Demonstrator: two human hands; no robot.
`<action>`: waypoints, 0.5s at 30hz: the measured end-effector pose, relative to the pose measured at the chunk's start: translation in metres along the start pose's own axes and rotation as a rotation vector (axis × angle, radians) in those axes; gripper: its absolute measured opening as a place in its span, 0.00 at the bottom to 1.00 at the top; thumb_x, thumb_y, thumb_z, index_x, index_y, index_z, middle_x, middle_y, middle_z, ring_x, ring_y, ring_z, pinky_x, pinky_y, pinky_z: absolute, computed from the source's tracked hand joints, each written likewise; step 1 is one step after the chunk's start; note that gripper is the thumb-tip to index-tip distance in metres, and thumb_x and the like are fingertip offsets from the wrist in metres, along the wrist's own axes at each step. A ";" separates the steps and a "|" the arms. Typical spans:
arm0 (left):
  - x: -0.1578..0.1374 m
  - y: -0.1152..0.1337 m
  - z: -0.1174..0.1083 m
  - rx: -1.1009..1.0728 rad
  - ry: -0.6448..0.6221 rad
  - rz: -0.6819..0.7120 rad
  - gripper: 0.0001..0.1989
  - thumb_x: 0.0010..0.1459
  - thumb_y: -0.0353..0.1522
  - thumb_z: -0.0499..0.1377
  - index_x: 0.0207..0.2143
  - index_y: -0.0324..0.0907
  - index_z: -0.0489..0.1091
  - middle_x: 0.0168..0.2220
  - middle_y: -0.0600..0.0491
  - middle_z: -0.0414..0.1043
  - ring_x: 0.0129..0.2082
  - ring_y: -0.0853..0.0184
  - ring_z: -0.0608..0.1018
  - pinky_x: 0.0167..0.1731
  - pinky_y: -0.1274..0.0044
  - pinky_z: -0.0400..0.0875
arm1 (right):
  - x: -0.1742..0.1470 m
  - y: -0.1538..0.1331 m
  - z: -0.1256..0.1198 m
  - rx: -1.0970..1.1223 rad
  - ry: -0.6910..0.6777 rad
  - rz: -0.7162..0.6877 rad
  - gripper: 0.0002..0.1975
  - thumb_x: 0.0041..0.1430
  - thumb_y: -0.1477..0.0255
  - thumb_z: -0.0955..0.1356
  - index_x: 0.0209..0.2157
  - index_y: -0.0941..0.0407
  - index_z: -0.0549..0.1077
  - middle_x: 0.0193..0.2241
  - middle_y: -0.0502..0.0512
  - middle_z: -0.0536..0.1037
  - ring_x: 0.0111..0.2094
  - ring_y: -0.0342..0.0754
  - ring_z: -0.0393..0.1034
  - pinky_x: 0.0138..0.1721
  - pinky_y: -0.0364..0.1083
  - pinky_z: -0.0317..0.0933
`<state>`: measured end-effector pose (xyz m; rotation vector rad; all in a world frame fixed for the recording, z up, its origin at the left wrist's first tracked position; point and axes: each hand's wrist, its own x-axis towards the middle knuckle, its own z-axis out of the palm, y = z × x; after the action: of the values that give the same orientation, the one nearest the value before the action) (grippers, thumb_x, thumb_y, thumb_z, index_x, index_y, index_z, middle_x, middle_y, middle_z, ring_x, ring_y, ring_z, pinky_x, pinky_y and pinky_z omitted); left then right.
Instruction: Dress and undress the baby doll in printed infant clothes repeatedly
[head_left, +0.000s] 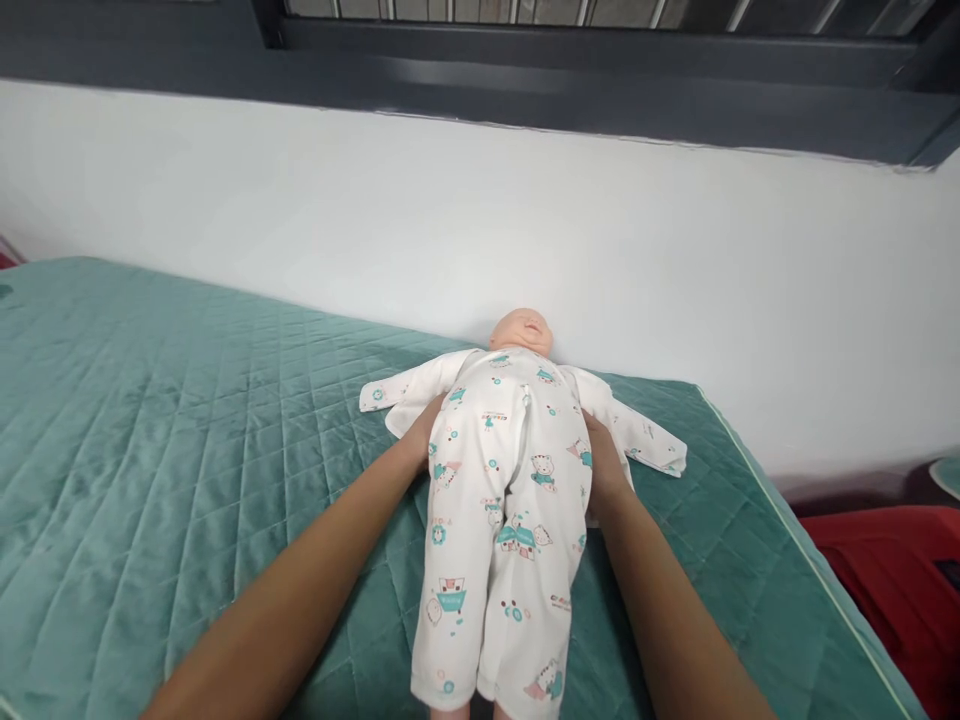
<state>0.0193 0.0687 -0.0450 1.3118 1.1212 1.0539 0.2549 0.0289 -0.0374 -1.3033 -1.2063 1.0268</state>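
Note:
A baby doll (523,330) lies on its back on the bed, its head by the white wall and its sleeved arms spread to both sides. It wears a white printed top (645,437) and matching white pants (517,500), which reach high over its front. My left hand (426,432) is against the pants at the doll's side, on the left of the picture. At the opposite side, my right hand (604,462) presses on the pants too. Both hands curl round the sides, and their fingertips are hidden by the cloth and body. The doll's feet run past the bottom edge.
A green quilted cover (187,450) spreads over the bed, with its piped edge on the right. The white wall (480,220) rises right behind the doll's head, below a dark window frame (525,80). Red fabric (892,570) lies beyond the bed's right edge.

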 end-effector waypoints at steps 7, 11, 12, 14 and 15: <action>-0.012 0.024 -0.007 0.161 -0.098 0.011 0.14 0.53 0.36 0.57 0.38 0.42 0.78 0.38 0.50 0.81 0.46 0.55 0.78 0.50 0.68 0.72 | 0.011 0.006 -0.017 -0.063 0.024 0.096 0.18 0.50 0.62 0.69 0.41 0.53 0.80 0.32 0.56 0.83 0.38 0.59 0.77 0.37 0.53 0.70; -0.011 0.038 -0.020 0.288 -0.119 0.050 0.15 0.54 0.34 0.55 0.40 0.43 0.78 0.43 0.51 0.81 0.48 0.56 0.78 0.51 0.69 0.70 | 0.014 0.003 -0.027 -0.463 0.242 -0.002 0.16 0.53 0.61 0.66 0.41 0.52 0.79 0.32 0.56 0.83 0.39 0.60 0.76 0.41 0.56 0.66; -0.009 0.041 -0.023 0.339 -0.106 0.057 0.15 0.56 0.35 0.54 0.40 0.43 0.78 0.43 0.51 0.81 0.46 0.57 0.78 0.49 0.69 0.71 | 0.016 0.001 -0.028 -0.538 0.291 -0.030 0.17 0.54 0.60 0.66 0.42 0.52 0.78 0.32 0.57 0.83 0.38 0.60 0.76 0.41 0.56 0.65; -0.004 0.046 -0.026 0.468 -0.013 0.090 0.15 0.59 0.35 0.52 0.40 0.43 0.78 0.41 0.51 0.81 0.43 0.58 0.79 0.46 0.70 0.71 | 0.025 -0.005 -0.027 -0.618 0.342 -0.109 0.18 0.57 0.60 0.65 0.45 0.52 0.75 0.34 0.57 0.82 0.38 0.59 0.75 0.43 0.56 0.64; 0.000 0.049 -0.026 0.540 0.059 0.127 0.15 0.60 0.36 0.52 0.40 0.43 0.77 0.40 0.50 0.81 0.42 0.58 0.79 0.45 0.70 0.70 | 0.031 -0.007 -0.026 -0.623 0.342 -0.157 0.18 0.57 0.60 0.64 0.46 0.52 0.75 0.35 0.57 0.82 0.38 0.58 0.75 0.44 0.56 0.64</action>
<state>-0.0040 0.0736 0.0048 1.8018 1.4452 0.9151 0.2837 0.0560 -0.0260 -1.7383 -1.3815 0.2893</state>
